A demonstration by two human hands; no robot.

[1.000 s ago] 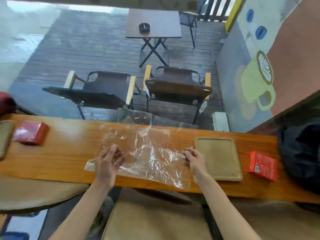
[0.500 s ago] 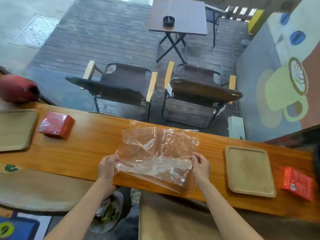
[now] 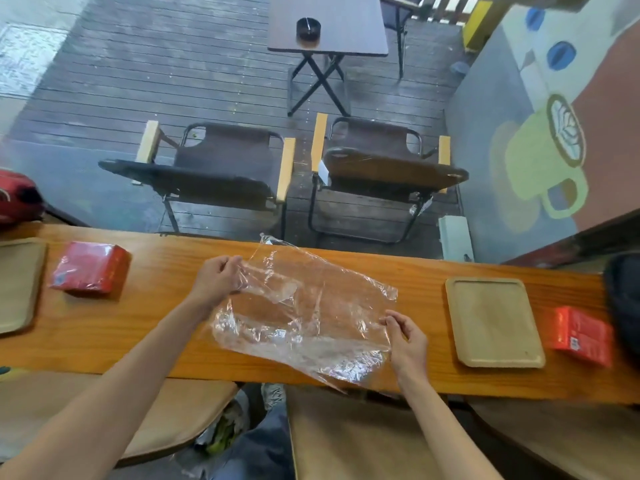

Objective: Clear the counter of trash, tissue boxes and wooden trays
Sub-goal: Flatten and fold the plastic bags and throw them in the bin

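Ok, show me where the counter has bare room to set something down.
Bare wood lies between the left tissue box and the left hand, and between the plastic sheet and the right wooden tray. The right end is crowded: tray, right tissue box.

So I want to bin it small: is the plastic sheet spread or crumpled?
Spread. The plastic sheet is stretched between the left hand and the right hand, each pinching an edge; wrinkled, not balled.

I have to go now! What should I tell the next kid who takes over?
Left hand pinches the plastic bag at its far left corner; right hand pinches its near right edge.
On the counter: left tray, left tissue box, right tray, right tissue box.
Done: nothing cleared yet.
Left: bin the bag, remove both boxes and trays.
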